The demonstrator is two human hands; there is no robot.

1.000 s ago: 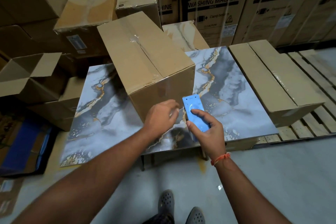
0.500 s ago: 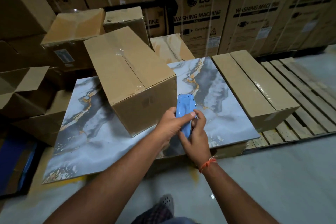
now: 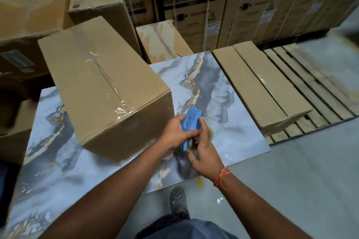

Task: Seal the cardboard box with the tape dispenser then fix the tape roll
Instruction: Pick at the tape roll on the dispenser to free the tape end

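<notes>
A large cardboard box (image 3: 101, 83) stands on the marble-patterned table (image 3: 223, 103), with clear tape running along its top seam and down over the near edge. Just right of the box's near corner, both hands hold a blue tape dispenser (image 3: 191, 121) above the table. My left hand (image 3: 177, 134) grips the dispenser's body from the left. My right hand (image 3: 204, 151) holds its lower part, fingers curled under it. The tape roll is hidden behind the hands.
A flat taped carton (image 3: 258, 85) lies right of the table on a wooden pallet (image 3: 314, 87). More cartons (image 3: 163, 40) stand behind the table, with tall washing machine boxes (image 3: 194, 6) at the back. My shoe (image 3: 177, 200) is on the grey floor below.
My left hand has left the box and come onto the dispenser. Both hands have turned the dispenser from flat to on edge, a little away from the box.
</notes>
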